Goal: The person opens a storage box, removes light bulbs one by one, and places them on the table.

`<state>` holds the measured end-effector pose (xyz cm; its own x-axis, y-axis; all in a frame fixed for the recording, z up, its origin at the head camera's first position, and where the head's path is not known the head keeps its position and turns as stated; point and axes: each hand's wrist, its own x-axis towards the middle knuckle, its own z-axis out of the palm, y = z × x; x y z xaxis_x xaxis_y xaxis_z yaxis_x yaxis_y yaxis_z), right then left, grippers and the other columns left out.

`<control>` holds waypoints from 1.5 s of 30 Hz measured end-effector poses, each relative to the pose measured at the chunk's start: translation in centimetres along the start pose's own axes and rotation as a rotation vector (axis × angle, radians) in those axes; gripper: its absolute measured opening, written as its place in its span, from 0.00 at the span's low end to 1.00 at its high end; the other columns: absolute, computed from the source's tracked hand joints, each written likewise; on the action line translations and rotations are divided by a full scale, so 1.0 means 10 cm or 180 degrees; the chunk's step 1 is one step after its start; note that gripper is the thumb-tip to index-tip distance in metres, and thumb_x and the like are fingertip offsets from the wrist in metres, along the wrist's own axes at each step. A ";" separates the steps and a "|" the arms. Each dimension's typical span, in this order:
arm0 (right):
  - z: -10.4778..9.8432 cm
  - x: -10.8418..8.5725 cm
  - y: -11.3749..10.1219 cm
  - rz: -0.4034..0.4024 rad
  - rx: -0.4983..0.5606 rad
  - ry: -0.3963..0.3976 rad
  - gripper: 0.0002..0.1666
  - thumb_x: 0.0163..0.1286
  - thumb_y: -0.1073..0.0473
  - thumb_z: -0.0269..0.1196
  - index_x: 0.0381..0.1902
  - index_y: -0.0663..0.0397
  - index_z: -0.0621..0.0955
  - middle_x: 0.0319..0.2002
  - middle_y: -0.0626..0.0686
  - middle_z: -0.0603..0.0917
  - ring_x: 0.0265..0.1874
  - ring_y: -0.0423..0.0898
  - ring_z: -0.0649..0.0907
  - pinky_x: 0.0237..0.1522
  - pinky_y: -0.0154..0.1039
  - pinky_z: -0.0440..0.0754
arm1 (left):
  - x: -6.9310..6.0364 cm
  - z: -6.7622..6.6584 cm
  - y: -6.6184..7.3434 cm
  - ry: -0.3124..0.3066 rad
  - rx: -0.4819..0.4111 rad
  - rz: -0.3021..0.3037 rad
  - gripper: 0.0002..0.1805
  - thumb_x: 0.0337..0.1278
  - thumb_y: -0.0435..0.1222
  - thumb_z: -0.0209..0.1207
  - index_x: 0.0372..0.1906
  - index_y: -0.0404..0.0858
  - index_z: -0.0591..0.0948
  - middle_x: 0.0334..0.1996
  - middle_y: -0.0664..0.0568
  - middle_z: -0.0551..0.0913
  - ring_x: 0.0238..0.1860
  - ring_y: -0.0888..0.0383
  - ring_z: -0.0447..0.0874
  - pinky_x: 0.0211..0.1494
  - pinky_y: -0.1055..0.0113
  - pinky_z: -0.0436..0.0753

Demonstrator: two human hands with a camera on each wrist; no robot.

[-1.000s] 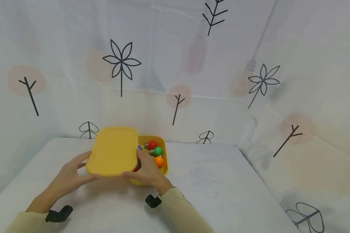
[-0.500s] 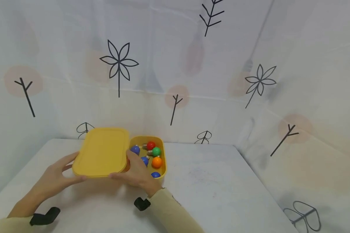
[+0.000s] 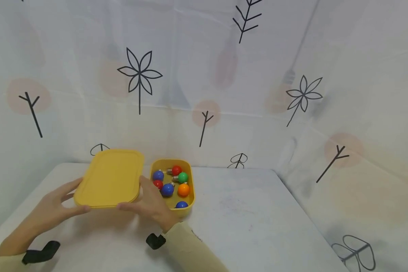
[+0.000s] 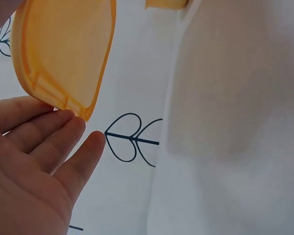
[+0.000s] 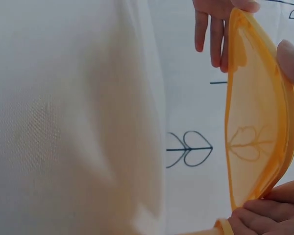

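Both hands hold a yellow plastic lid [image 3: 110, 177], raised above the white table and tilted. My left hand [image 3: 52, 204] grips its left edge, thumb at the near corner; in the left wrist view the fingers touch the rim of the lid [image 4: 68, 54]. My right hand [image 3: 151, 200] grips the right edge, thumb at the near side. Just right of the lid stands an open yellow box [image 3: 193, 189]. Small coloured light bulbs lie in it: blue bulbs [image 3: 167, 189], red bulbs [image 3: 176, 170], a green bulb [image 3: 183, 177] and an orange bulb [image 3: 183, 190].
The white table [image 3: 244, 211] reaches back to a white curtain [image 3: 176, 75] with plant drawings, which also hangs along the right side. The box stands near the table's back edge. Black straps [image 3: 40, 253] sit at both wrists.
Both hands have carried the lid leftward, off to the left of the box. More of the box and its bulbs shows now, including blue and red ones that were covered.
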<state>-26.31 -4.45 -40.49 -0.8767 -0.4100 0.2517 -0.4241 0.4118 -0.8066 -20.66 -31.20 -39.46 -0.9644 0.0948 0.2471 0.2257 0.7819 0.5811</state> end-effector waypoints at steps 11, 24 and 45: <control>0.16 0.07 -0.07 0.0019 0.0114 0.0076 0.43 0.44 0.36 0.75 0.57 0.28 0.69 0.43 0.30 0.75 0.42 0.31 0.74 0.55 0.36 0.76 | 0.00 -0.06 -0.15 -0.0297 0.0144 -0.0273 0.59 0.49 0.58 0.65 0.75 0.33 0.47 0.67 0.25 0.56 0.57 0.22 0.63 0.43 0.29 0.74; 0.28 0.11 -0.12 0.0126 0.0001 0.0098 0.44 0.42 0.36 0.76 0.56 0.31 0.68 0.42 0.31 0.74 0.39 0.32 0.73 0.50 0.32 0.76 | 0.00 -0.12 -0.25 -0.0291 0.0114 -0.0290 0.58 0.49 0.56 0.66 0.75 0.32 0.47 0.68 0.25 0.54 0.58 0.22 0.60 0.44 0.27 0.71; 0.48 0.08 0.04 0.0485 0.0079 -0.0025 0.51 0.39 0.35 0.77 0.62 0.31 0.66 0.50 0.30 0.73 0.47 0.31 0.73 0.60 0.39 0.74 | 0.03 -0.01 -0.52 -0.0776 0.0150 -0.0694 0.58 0.52 0.60 0.62 0.73 0.28 0.47 0.66 0.22 0.52 0.58 0.20 0.58 0.41 0.37 0.79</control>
<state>-26.12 -8.48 -43.20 -0.9286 -0.3507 0.1212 -0.2805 0.4495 -0.8481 -22.07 -35.24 -42.36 -0.9952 0.0622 -0.0756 0.0090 0.8271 0.5620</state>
